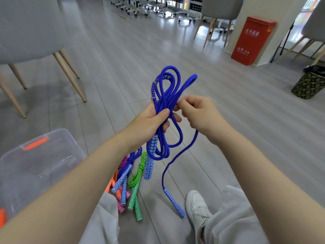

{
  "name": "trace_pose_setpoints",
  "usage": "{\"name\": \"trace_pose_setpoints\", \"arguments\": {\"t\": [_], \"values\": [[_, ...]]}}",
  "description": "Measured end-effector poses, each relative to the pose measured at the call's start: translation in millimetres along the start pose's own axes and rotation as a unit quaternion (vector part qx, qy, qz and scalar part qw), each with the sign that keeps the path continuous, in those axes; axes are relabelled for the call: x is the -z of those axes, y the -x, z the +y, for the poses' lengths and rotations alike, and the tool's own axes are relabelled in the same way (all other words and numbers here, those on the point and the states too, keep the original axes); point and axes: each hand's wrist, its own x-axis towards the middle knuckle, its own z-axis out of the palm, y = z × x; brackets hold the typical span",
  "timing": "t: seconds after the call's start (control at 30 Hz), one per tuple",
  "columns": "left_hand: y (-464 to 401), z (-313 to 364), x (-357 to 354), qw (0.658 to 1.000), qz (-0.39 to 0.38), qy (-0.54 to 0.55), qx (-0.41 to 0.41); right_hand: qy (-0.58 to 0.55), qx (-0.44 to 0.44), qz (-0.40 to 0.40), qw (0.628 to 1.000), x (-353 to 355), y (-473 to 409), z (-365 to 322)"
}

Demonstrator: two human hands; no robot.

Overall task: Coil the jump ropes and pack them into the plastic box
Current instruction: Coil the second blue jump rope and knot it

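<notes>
Head view: nearest the camera, both forearms reach forward over the person's knees. The left hand (pixel 149 118) grips the bundled loops of the blue jump rope (pixel 166 95), thumb clamped across them, one handle hanging below the fist. The right hand (pixel 197 111) pinches a strand just beside the bundle. The coil's long axis runs upright. From the right hand the free tail drops to the second handle (pixel 174 203) near the floor, so the right hand looks better placed to wrap it. The plastic box (pixel 40 155) sits low left, coiled ropes (pixel 130 180) beside it. A red cabinet (pixel 251 41) bears Chinese characters and "119".
</notes>
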Motion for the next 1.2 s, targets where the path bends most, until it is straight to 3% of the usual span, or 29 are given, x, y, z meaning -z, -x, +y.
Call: {"name": "trace_pose_setpoints", "arguments": {"t": [0.2, 0.37, 0.57, 0.73, 0.9, 1.03, 1.13, 1.2], "values": [[-0.7, -1.6, 4.3, 1.0, 0.002, -0.007, 0.011, 0.05, -0.007, -0.008, 0.999, 1.2, -1.5, 0.4], [-5.0, -6.1, 9.8, 0.997, 0.058, -0.049, 0.032, 0.158, 0.026, -0.087, 0.983, 2.0, 0.3, 4.6], [-2.9, -10.8, 12.0, 0.996, -0.007, -0.072, 0.059, 0.25, 0.084, -0.079, 0.961, -3.0, 1.5, 14.1], [-4.6, -10.0, 16.7, 0.997, -0.021, -0.066, 0.044, 0.193, 0.036, -0.083, 0.977, -0.9, 0.8, 15.5], [-8.2, -2.4, 30.8, 0.996, 0.063, 0.052, 0.036, 0.11, -0.052, -0.129, 0.984, 22.1, -0.2, 19.3], [-12.2, 1.7, 52.0, 0.97, 0.172, 0.172, 0.018, 0.078, -0.093, -0.156, 0.98, 49.2, 1.7, 32.3], [-16.1, -4.1, 63.4, 0.954, 0.256, 0.154, 0.038, 0.071, -0.094, -0.164, 0.979, 56.2, 5.2, 32.8], [-16.6, -9.4, 60.8, 0.959, 0.251, 0.119, 0.048, 0.038, -0.085, -0.15, 0.984, 54.9, 7.1, 30.5]]}}
